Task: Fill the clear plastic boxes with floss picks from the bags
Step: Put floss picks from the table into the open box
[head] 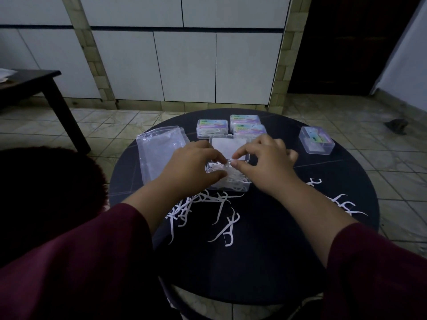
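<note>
1. We see a round black table [300,262] standing on a tiled floor [111,125].
2. Left of it stands a dark wooden table [34,82].
3. Beyond it, white wall panels [184,65].
4. Right of it, a dark object [396,125] lies on the floor.

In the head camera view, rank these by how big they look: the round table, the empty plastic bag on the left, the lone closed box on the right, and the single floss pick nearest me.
Largest to smallest:
1. round table
2. plastic bag
3. lone closed box and single floss pick: too alike to rank, and the pick lies nearer the camera.
</note>
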